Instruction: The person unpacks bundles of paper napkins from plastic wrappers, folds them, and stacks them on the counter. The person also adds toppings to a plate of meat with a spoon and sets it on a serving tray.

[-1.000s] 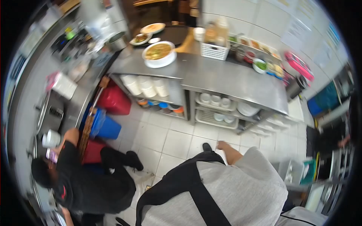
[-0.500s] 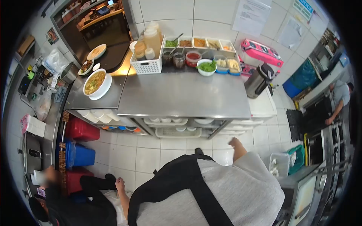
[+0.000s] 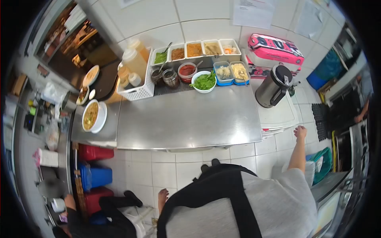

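Observation:
My right hand (image 3: 300,132) is raised out to the right with its fingers curled and nothing in it, beside the right end of the steel table (image 3: 186,123) and below a steel jug (image 3: 274,90). At my side, my left hand (image 3: 162,195) hangs low and holds nothing, close to a crouching person in black (image 3: 109,218). On the table's left part stands a white bowl of soup (image 3: 92,116). A bowl of green herbs (image 3: 204,81) and several condiment trays (image 3: 198,49) line the back edge.
A white basket (image 3: 137,93) with bottles stands at the table's back left. A pink box (image 3: 276,47) lies against the tiled wall. Red (image 3: 95,152) and blue (image 3: 95,176) bins stand on the floor at left. Another person's arm (image 3: 363,115) shows at far right.
The view has swung up and over the table, so the under-shelves are gone from sight. My right hand has lifted outward to the right. The crouching person sits lower in the frame.

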A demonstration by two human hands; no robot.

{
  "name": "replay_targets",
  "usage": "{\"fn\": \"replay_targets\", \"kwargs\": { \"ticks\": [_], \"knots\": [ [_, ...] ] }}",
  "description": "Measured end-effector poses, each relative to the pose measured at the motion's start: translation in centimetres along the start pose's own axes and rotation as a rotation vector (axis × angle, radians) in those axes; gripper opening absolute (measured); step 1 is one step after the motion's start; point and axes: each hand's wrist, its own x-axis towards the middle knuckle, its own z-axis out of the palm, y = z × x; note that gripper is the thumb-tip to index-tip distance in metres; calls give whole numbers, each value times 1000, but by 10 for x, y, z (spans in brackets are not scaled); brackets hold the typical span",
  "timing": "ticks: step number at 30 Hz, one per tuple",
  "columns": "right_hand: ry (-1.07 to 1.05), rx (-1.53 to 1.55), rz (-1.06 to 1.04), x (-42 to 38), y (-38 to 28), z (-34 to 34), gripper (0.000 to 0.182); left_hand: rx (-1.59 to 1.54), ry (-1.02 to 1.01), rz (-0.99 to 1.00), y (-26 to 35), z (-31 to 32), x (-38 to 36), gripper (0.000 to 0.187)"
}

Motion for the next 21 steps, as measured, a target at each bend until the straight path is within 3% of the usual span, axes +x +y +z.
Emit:
{"fn": "replay_targets", "kwargs": {
  "ticks": [1,2,3,4,7,9,11,13,14,17,19,20,21],
  "knots": [
    [18,-4,0,-17,-15,-10,19,-35,27,201,11,-14,19,27],
    [41,-17,-16,-34,-38,-18,18,232,-109,794,35,-37,34,26],
    [73,-25,-31,-38,-51,-29,18,195,-103,608,62,-45,42,26],
    [64,-65,-42,-36,-66,-42,18,74,-9,279,122,-34,11,24],
    [47,-224,-167,1,-117,-70,17,163,-269,347,252,-5,-58,20],
    [213,-602,-572,52,-153,-55,21,135,-306,495,310,28,-101,17],
    [-26,-287,-762,44,-223,-8,26,73,-288,589,349,72,-138,15],
    [-54,-226,-921,9,-304,52,23,-6,-267,689,378,123,-165,14],
    [-165,-211,-990,36,-324,87,25,16,-287,787,389,152,-176,13],
    [-331,-316,-1407,25,-381,190,31,45,-313,919,415,235,-212,11],
    [-423,-449,-1702,-13,-418,232,31,48,-304,950,424,288,-230,11],
    [-516,-603,-1822,-19,-431,259,30,39,-351,985,427,314,-238,10],
    [-457,-927,-1869,-33,-432,277,31,36,-400,1014,430,338,-244,10]
  ]
}}
